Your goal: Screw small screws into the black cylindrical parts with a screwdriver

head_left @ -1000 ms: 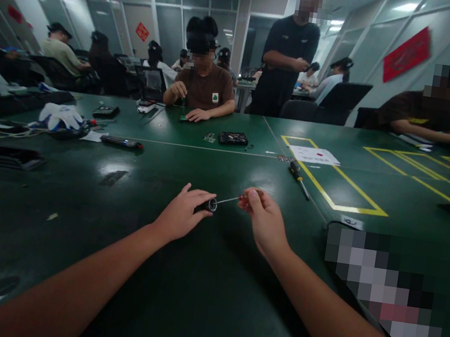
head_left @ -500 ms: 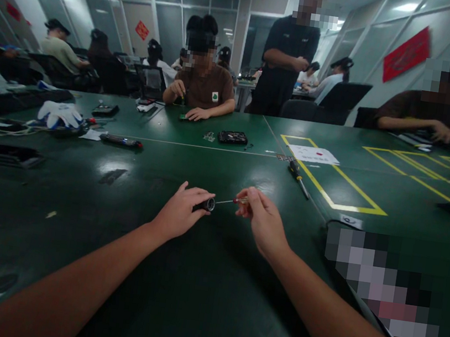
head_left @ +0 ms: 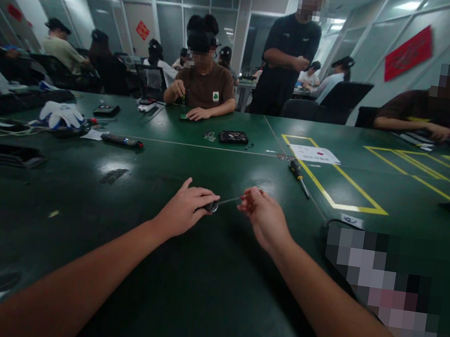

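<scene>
Low over the green table, my left hand [head_left: 183, 211] is closed around a short black cylinder [head_left: 213, 206] with a round, shiny end facing right. Most of its body is hidden behind my fingers. My right hand [head_left: 263, 213] pinches a small screwdriver [head_left: 231, 199] whose handle is largely covered by the fingers. Its thin metal shaft points left at the cylinder's round end. Whether the tip touches the cylinder or goes inside it, I cannot tell.
A black-and-yellow screwdriver [head_left: 299, 178] lies beyond my right hand. Gloves [head_left: 61, 115] and a dark tool with a red end [head_left: 122, 141] are at the left. A black tray [head_left: 233, 137] stands ahead, near a co-worker [head_left: 203, 87] seated opposite. Yellow tape [head_left: 348, 188] marks the right.
My right fingers have shifted on the screwdriver and now cover its red-ended handle more. My left hand and the cylinder have moved slightly to the right.
</scene>
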Motion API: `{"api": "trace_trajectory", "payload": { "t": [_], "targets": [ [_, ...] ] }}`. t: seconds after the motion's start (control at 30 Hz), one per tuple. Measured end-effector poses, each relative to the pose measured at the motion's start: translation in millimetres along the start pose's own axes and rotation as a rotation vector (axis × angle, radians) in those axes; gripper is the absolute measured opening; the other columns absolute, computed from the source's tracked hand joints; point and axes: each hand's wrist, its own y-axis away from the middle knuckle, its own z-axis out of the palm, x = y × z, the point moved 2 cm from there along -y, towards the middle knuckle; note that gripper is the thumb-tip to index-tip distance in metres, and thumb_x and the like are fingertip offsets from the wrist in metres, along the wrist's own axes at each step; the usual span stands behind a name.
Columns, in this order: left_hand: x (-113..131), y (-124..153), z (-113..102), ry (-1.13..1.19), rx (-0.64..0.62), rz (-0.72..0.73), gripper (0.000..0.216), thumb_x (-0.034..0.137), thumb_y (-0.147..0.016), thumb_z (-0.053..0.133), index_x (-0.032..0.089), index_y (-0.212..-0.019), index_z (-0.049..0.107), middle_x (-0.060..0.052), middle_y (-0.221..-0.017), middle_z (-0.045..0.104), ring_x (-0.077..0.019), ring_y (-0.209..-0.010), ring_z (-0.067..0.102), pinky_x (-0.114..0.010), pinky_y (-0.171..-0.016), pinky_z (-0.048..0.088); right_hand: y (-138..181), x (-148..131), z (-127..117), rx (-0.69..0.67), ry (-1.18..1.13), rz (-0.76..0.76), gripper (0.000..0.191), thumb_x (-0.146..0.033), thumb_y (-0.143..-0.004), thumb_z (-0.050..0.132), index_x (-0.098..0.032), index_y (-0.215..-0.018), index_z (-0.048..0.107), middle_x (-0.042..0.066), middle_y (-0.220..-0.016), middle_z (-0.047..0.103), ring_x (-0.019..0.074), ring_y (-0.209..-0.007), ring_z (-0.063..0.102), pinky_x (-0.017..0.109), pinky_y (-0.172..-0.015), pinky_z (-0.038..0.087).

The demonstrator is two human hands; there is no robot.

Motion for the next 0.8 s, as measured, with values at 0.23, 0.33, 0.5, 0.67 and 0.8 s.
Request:
{"api": "trace_trajectory", "payload": {
  "t": [0.23,0.33,0.5,0.67,0.8],
  "targets": [
    [-4,-2,-2,0.020,0.012,-0.092,0.039,0.019,-0.095,0.063,0.024,-0.134,0.064,-0.008,-0.133,0.067,-0.0251,-0.127,0.060,-0.066,-0.125,0.019,-3,3,-3,0.052,-0.032,-0.050,0.031,-0.052,-0.083,0.074,-0.023,-0.084,0.066,0.000,-0.075,0.062,0.0164,-0.067,0.059,0.036,-0.073,0.056],
    [-2,-1,-4,0.060,0.014,-0.125,0.040,0.022,-0.095,0.064,0.024,-0.134,0.063,-0.007,-0.133,0.068,-0.0253,-0.127,0.061,-0.066,-0.125,0.018,0,6,3,0.031,0.023,-0.112,0.032,-0.054,-0.083,0.073,-0.023,-0.088,0.067,0.001,-0.082,0.065,0.0167,-0.073,0.062,0.036,-0.077,0.055],
    [0,0,-4,0.097,0.012,-0.132,0.041,0.023,-0.095,0.064,0.024,-0.136,0.063,-0.007,-0.135,0.068,-0.0255,-0.128,0.060,-0.066,-0.125,0.017,3,4,7,0.019,0.088,-0.158,0.032,-0.055,-0.084,0.072,-0.023,-0.091,0.067,0.001,-0.083,0.068,0.0173,-0.077,0.065,0.036,-0.079,0.054],
    [0,0,-5,0.085,0.006,-0.127,0.042,0.023,-0.094,0.067,0.024,-0.136,0.063,-0.007,-0.134,0.068,-0.0256,-0.127,0.061,-0.066,-0.125,0.016,8,-5,8,-0.033,0.159,-0.186,0.030,-0.052,-0.087,0.070,-0.022,-0.092,0.068,0.001,-0.085,0.069,0.0169,-0.077,0.064,0.034,-0.078,0.051],
    [-1,1,-5,0.076,-0.005,-0.121,0.043,0.021,-0.093,0.066,0.026,-0.135,0.063,-0.007,-0.133,0.068,-0.0257,-0.127,0.061,-0.067,-0.125,0.015,12,-9,10,-0.101,0.204,-0.192,0.028,-0.050,-0.088,0.070,-0.023,-0.095,0.068,-0.002,-0.073,0.064,0.0153,-0.066,0.058,0.032,-0.067,0.047]
  ]
}}
